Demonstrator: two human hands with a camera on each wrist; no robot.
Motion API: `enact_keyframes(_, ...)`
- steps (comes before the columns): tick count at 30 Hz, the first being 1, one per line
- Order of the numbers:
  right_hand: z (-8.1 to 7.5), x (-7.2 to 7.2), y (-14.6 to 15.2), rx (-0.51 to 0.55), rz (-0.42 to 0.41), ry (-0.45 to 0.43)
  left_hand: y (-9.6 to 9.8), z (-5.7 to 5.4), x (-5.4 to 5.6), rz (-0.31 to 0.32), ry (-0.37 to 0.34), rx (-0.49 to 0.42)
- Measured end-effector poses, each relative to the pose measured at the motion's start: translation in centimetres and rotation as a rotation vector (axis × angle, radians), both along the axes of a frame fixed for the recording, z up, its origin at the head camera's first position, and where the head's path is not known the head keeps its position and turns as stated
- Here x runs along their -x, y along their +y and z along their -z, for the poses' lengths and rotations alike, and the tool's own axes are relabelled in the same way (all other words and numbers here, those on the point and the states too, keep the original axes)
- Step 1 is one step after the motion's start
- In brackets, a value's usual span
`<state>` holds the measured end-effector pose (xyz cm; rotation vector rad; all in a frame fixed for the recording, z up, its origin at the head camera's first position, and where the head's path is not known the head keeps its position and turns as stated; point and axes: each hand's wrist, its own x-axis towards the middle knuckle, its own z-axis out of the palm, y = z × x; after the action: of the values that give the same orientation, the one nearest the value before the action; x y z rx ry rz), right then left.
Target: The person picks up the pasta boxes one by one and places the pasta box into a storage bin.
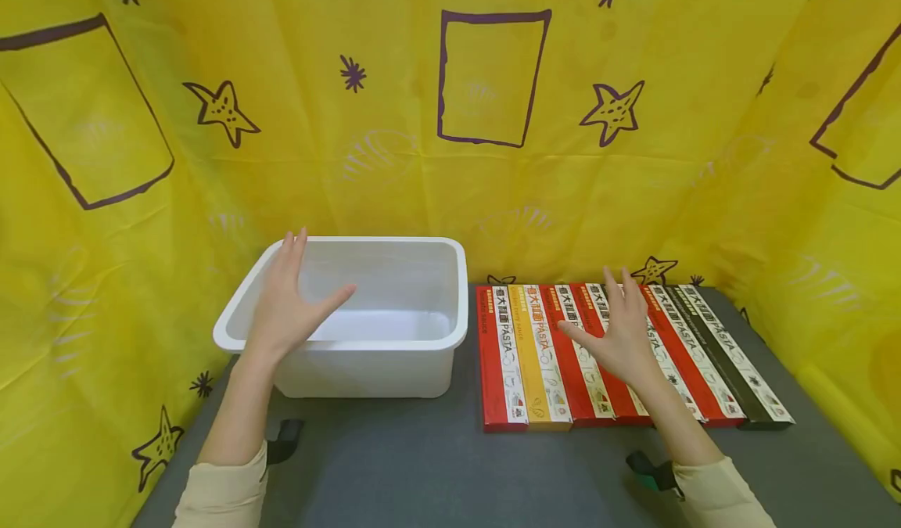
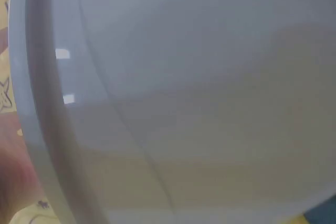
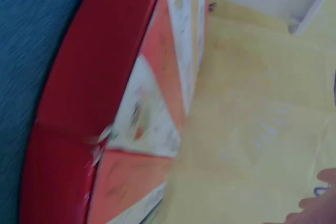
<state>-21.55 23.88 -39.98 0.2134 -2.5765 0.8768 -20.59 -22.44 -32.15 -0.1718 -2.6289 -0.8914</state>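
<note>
Over the left side of a white plastic bin point(image 1: 366, 373) my left hand point(image 1: 285, 305) hovers, fingers straight and thumb spread out to the right. Nothing is in its grasp. The bin's smooth wall point(image 2: 199, 103) fills most of the left wrist view, with part of the hand at the left edge. My right hand point(image 1: 622, 340) is held with fingers spread above a row of long pasta boxes, and it too carries nothing. A red box point(image 1: 493, 371) begins the row, a yellow box point(image 1: 529, 356) lies beside it, several red ones follow, and a black box point(image 1: 732, 364) ends it.
A dark grey table point(image 1: 422, 465) bears the bin on the left and the boxes on the right. Yellow cloth point(image 1: 486, 192) with purple drawings hangs close behind and at both sides. Dark straps point(image 1: 285, 440) show near both wrists.
</note>
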Motion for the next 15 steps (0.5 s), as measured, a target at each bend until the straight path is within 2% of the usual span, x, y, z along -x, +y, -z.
enact_keyframes(7, 0.2, -0.7, 2.5, 0.103, -0.01, -0.023, -2.1, -0.4, -0.2, 0.012, 0.023, -0.133)
enact_keyframes(12, 0.8, -1.2, 4.8, 0.118, 0.004, -0.01, -3.5, -0.4, -0.1, 0.022, 0.018, -0.293)
enact_keyframes(15, 1.1, -1.4, 6.4, 0.108, 0.026, -0.019, -4.4, -0.4, 0.0, 0.007, 0.018, -0.377)
